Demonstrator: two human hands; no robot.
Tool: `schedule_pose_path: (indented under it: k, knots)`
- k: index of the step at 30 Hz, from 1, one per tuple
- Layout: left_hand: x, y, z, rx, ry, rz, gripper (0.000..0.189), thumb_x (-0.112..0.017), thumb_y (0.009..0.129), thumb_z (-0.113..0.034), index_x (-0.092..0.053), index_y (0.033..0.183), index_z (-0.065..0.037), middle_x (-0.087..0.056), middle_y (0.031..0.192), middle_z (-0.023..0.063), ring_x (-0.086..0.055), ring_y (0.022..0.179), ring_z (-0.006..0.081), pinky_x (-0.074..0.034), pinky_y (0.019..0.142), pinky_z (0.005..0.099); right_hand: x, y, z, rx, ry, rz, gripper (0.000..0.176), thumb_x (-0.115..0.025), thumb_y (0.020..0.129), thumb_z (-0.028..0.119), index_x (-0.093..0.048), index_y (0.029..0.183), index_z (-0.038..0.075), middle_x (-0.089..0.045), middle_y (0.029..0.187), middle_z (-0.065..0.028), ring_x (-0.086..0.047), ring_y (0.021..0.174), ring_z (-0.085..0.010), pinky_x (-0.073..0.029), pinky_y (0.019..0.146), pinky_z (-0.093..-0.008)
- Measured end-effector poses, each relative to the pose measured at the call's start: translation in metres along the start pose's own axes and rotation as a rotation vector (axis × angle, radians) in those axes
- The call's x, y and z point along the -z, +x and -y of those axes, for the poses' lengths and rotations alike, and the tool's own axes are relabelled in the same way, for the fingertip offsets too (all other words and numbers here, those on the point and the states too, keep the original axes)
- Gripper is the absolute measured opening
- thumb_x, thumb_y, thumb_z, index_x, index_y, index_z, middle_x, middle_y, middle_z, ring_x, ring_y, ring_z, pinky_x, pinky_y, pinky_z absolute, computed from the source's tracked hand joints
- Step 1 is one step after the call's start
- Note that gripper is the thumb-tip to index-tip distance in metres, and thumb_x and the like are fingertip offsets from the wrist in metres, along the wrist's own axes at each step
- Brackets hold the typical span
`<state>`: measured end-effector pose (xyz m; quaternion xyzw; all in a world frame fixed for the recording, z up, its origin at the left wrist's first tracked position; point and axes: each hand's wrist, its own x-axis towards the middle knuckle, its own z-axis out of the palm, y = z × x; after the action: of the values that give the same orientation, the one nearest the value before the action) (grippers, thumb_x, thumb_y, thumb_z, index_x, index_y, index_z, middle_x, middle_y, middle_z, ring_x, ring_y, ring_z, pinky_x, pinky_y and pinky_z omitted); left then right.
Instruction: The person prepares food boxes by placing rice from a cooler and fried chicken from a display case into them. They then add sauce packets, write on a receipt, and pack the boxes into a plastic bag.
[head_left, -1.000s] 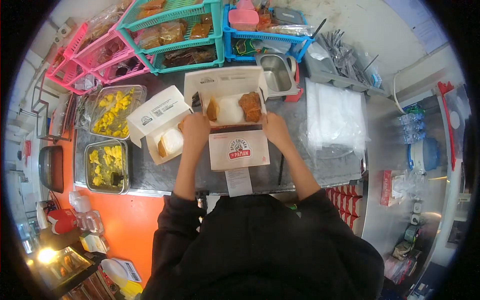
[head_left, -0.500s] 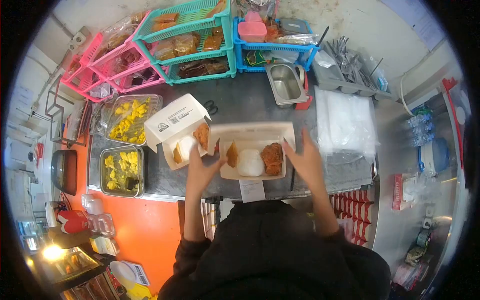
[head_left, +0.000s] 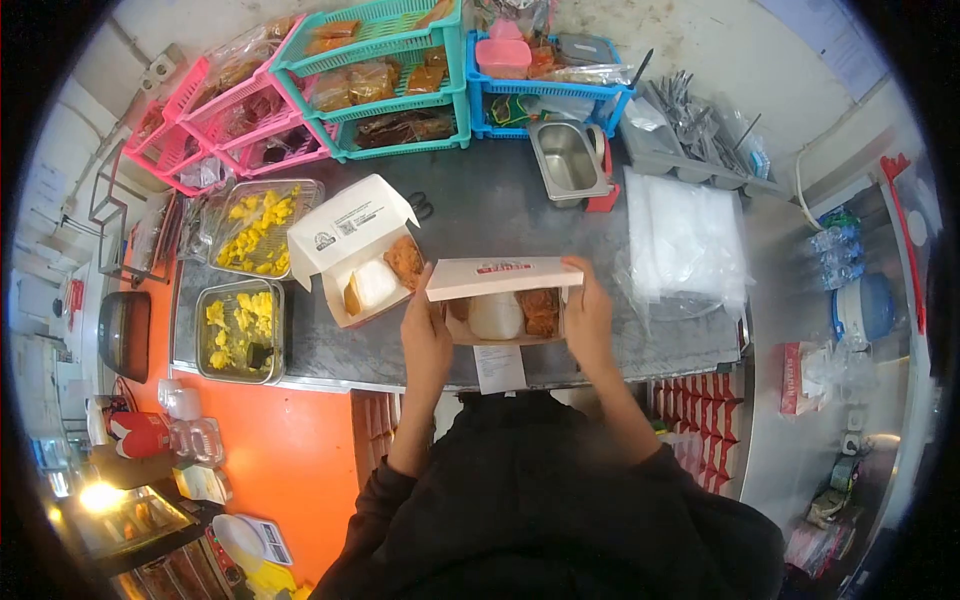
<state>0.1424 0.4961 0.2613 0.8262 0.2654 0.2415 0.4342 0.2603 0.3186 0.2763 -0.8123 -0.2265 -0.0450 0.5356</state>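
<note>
Your left hand (head_left: 428, 330) and right hand (head_left: 590, 328) are holding the front box (head_left: 462, 334), grip part-curled. Lid (head_left: 507, 277) is showing foreshortened red "PAMAN", other print unreadable; it's partly hiding the food (head_left: 539, 313).

One head-worn camera looks steeply down across the metal counter (head_left: 480, 210).

Rice (head_left: 495, 317) left of chicken (head_left: 541, 313) in right-hand box (head_left: 500, 275)
</note>
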Motion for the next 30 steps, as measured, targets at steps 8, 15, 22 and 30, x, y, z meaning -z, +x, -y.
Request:
schedule_pose_path:
  k: [8,15,22,30]
  knots:
    - [0.015,-0.011,0.018,-0.325,-0.277,0.281,0.051,-0.045,0.087,-0.02,-0.031,0.133,-0.003,-0.031,0.136,0.0221,-0.029,0.126,0.0388,-0.023,0.104,0.04,0.024,-0.033,-0.029,0.293,-0.264,0.298,0.044,-0.048,0.087,0.025,-0.038,0.126,0.005,-0.034,0.135,-0.0199,-0.045,0.115,-0.0297,-0.024,0.093,-0.0382]
    - [0.023,0.004,0.048,-0.182,-0.179,0.479,0.054,-0.048,0.086,-0.038,-0.039,0.132,-0.01,-0.028,0.138,0.0232,-0.029,0.126,0.0381,-0.025,0.103,0.0391,0.017,-0.026,-0.046,0.27,0.097,0.399,0.045,-0.056,0.082,0.03,-0.05,0.122,0.01,-0.02,0.142,-0.0232,-0.034,0.124,-0.0338,-0.026,0.098,-0.0449]
    - [0.043,0.02,0.022,-0.769,0.637,0.443,0.054,-0.049,0.083,-0.041,-0.041,0.131,-0.019,-0.034,0.137,0.015,-0.034,0.125,0.032,-0.032,0.099,0.0422,0.028,-0.023,-0.041,0.609,-0.516,0.49,0.044,-0.062,0.075,0.025,-0.056,0.118,0.023,-0.033,0.137,-0.0164,-0.034,0.124,-0.0345,-0.031,0.099,-0.044]
    - [0.026,0.029,0.021,-0.837,0.61,0.636,0.057,-0.058,0.076,-0.03,-0.041,0.13,-0.031,-0.037,0.137,0.0011,-0.035,0.126,0.0235,-0.035,0.098,0.0417,0.03,-0.015,-0.037,0.49,-0.242,0.589,0.042,-0.054,0.079,0.033,-0.052,0.121,0.025,-0.037,0.136,-0.0063,-0.032,0.127,-0.0282,-0.032,0.097,-0.0495]
